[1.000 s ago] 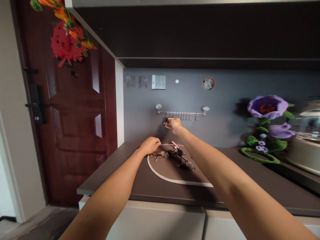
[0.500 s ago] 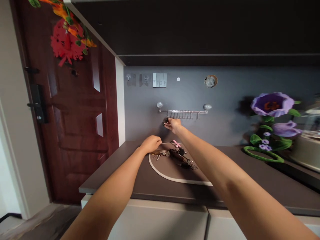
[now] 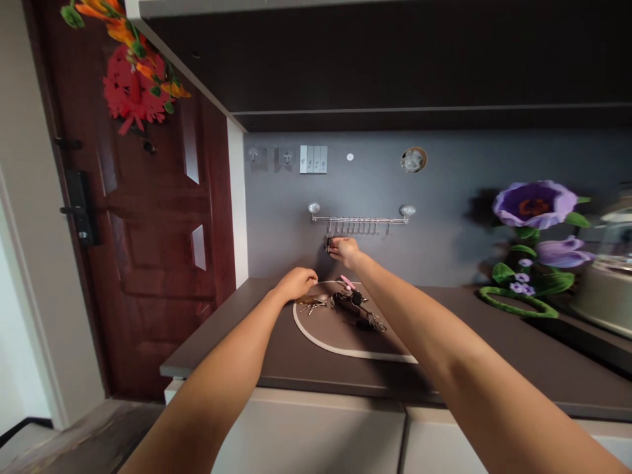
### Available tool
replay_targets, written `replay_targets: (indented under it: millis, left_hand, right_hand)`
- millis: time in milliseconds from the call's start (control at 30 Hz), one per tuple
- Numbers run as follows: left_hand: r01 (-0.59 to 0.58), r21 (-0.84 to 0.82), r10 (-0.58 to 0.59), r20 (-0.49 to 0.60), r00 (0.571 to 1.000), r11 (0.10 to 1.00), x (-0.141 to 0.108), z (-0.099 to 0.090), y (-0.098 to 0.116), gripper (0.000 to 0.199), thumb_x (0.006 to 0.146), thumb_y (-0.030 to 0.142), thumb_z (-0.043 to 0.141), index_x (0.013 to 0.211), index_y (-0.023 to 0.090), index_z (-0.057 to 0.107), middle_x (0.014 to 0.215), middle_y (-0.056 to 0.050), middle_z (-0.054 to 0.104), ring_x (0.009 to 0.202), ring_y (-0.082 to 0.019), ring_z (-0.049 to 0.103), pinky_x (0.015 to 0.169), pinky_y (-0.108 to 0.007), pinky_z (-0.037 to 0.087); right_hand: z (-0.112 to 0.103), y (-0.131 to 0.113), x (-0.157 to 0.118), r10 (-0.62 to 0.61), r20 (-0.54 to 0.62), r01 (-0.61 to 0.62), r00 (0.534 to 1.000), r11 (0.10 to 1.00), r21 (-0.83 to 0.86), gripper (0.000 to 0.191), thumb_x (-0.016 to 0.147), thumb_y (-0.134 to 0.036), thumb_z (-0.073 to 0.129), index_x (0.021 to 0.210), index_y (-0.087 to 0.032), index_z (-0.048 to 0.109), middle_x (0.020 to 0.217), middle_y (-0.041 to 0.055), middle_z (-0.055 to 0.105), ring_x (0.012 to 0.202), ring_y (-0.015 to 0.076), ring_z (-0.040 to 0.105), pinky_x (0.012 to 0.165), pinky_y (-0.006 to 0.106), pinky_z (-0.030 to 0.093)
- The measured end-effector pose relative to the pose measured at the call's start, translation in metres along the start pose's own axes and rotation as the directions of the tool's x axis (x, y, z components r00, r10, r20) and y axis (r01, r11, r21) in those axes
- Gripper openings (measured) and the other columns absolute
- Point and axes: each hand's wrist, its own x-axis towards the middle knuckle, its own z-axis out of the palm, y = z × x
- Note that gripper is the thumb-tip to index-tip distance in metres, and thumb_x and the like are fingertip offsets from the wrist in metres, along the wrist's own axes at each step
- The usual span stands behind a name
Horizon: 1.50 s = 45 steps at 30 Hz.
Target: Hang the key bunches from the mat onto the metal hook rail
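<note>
Our right hand (image 3: 344, 251) pinches a dark item (image 3: 328, 244) below the rack (image 3: 363, 220); our left hand (image 3: 297, 283) curls near keys (image 3: 313, 304), its hold unclear.

A dark red door (image 3: 162, 296) stands at the left, panelled and glossy (two pale glints catch its panels), with a black lock (image 3: 81, 209). The wall (image 3: 444, 250) is grey, fitted with switches (image 3: 313, 159) and cut by a round hole (image 3: 413, 160). A dark cabinet (image 3: 395, 59) overhangs the brown counter (image 3: 518, 342); pale cupboards (image 3: 306, 434) sit below. Brightness enters at far left, above marbled floor (image 3: 99, 434).
</note>
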Motion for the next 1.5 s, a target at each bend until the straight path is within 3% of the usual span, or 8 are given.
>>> replay_targets:
  millis: [200, 433, 600, 667, 800, 1000, 1167, 1500]
  left_hand:
    - [0.021, -0.133, -0.021, 0.001, 1.0, 0.991, 0.001, 0.004, -0.005, 0.027, 0.075, 0.026, 0.046, 0.094, 0.015, 0.063, 0.083, -0.004, 0.065, 0.071, -0.013, 0.057, 0.066, -0.022, 0.041]
    - [0.049, -0.274, -0.031, 0.071, 0.997, 0.96, 0.001, 0.003, -0.005, 0.033, 0.072, 0.031, 0.051, 0.095, 0.011, 0.062, 0.081, -0.005, 0.065, 0.068, -0.012, 0.056, 0.064, -0.023, 0.042]
    - [0.042, -0.318, -0.003, 0.123, 0.992, 0.947, -0.001, 0.0, -0.002, 0.029, 0.068, 0.03, 0.056, 0.089, 0.011, 0.065, 0.081, -0.005, 0.066, 0.07, -0.012, 0.056, 0.067, -0.023, 0.042]
    - [0.039, -0.327, 0.009, 0.144, 0.99, 0.944, -0.002, 0.0, -0.001, 0.028, 0.067, 0.03, 0.058, 0.086, 0.011, 0.065, 0.081, -0.005, 0.066, 0.071, -0.012, 0.056, 0.069, -0.023, 0.041]
    - [-0.002, -0.282, 0.062, 0.204, 0.977, 0.959, -0.003, 0.001, 0.003, 0.028, 0.065, 0.033, 0.061, 0.084, 0.013, 0.066, 0.082, -0.004, 0.065, 0.075, -0.013, 0.055, 0.072, -0.023, 0.04]
    - [-0.085, -0.111, 0.11, 0.246, 0.963, 0.99, -0.004, 0.002, 0.009, 0.024, 0.063, 0.034, 0.063, 0.077, 0.015, 0.066, 0.084, -0.003, 0.058, 0.076, -0.013, 0.053, 0.069, -0.022, 0.039]
    - [-0.094, -0.106, 0.117, 0.239, 0.964, 0.99, -0.004, 0.002, 0.009, 0.019, 0.068, 0.031, 0.058, 0.073, 0.014, 0.064, 0.079, -0.002, 0.057, 0.071, -0.011, 0.051, 0.066, -0.021, 0.038]
    - [0.101, -0.218, -0.079, 0.108, 0.991, 0.971, -0.004, 0.002, 0.003, 0.03, 0.075, 0.041, 0.048, 0.076, 0.012, 0.058, 0.07, -0.001, 0.06, 0.06, -0.009, 0.049, 0.055, -0.021, 0.036]
  right_hand:
    - [-0.008, 0.001, -0.023, 0.007, 0.007, -0.007, 1.0, 1.0, -0.006, 0.012, 0.071, -0.004, 0.045, 0.073, -0.014, 0.051, 0.064, -0.0003, 0.058, 0.053, 0.0051, 0.054, 0.068, 0.025, 0.046]
    - [-0.022, 0.02, -0.062, 0.023, 0.158, -0.028, 0.987, 0.999, 0.032, 0.007, 0.076, -0.011, 0.046, 0.076, -0.015, 0.052, 0.074, 0.0022, 0.061, 0.063, 0.0084, 0.059, 0.067, 0.025, 0.047]
    - [-0.034, 0.041, -0.078, -0.091, 0.225, 0.129, 0.97, 0.979, -0.159, 0.006, 0.074, -0.013, 0.051, 0.078, -0.015, 0.054, 0.07, 0.0027, 0.061, 0.062, 0.009, 0.056, 0.063, 0.022, 0.045]
    - [-0.041, 0.048, -0.076, -0.172, 0.262, 0.252, 0.95, 0.916, -0.312, 0.007, 0.072, -0.013, 0.053, 0.078, -0.015, 0.056, 0.067, 0.0013, 0.06, 0.059, 0.0085, 0.053, 0.064, 0.022, 0.043]
    - [-0.053, 0.055, -0.069, -0.269, 0.374, 0.452, 0.887, 0.667, -0.592, 0.009, 0.068, -0.013, 0.057, 0.074, -0.017, 0.061, 0.072, 0.0004, 0.063, 0.064, 0.0097, 0.052, 0.07, 0.023, 0.04]
    - [-0.053, 0.058, -0.065, -0.255, 0.482, 0.545, 0.838, 0.422, -0.724, 0.013, 0.071, -0.011, 0.054, 0.076, -0.018, 0.063, 0.08, 0.0035, 0.065, 0.073, 0.0137, 0.055, 0.072, 0.022, 0.038]
    - [-0.051, 0.061, -0.062, -0.248, 0.486, 0.545, 0.838, 0.379, -0.748, 0.013, 0.072, -0.012, 0.053, 0.077, -0.018, 0.063, 0.081, 0.0048, 0.065, 0.075, 0.0153, 0.056, 0.072, 0.023, 0.038]
    - [-0.049, 0.061, -0.061, -0.266, 0.447, 0.519, 0.854, 0.392, -0.76, 0.013, 0.072, -0.013, 0.053, 0.077, -0.018, 0.064, 0.081, 0.0058, 0.065, 0.075, 0.0159, 0.057, 0.071, 0.023, 0.038]
